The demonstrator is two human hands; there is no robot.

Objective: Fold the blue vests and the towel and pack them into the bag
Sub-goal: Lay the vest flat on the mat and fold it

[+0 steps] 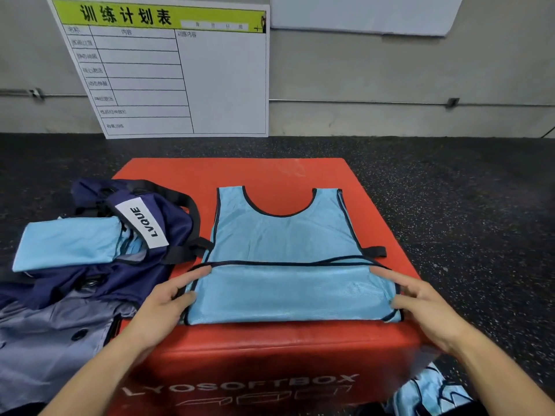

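A light blue vest (282, 235) with black trim lies flat on the red soft box (270, 349), neck hole away from me. Its lower part is folded up over the middle. My left hand (162, 310) pinches the left end of that folded flap between thumb and fingers. My right hand (426, 307) pinches the right end the same way. To the left, the navy bag (168, 223) with a white LVQUE label lies open and slumped. A folded light blue piece (66, 244) pokes out of its mouth.
More crumpled light blue vests (435, 391) lie on the dark speckled floor (465, 220) at the lower right, beside the box. A white training board (186, 73) leans on the wall behind. The bag's grey lining (45, 340) spreads over the floor at the lower left.
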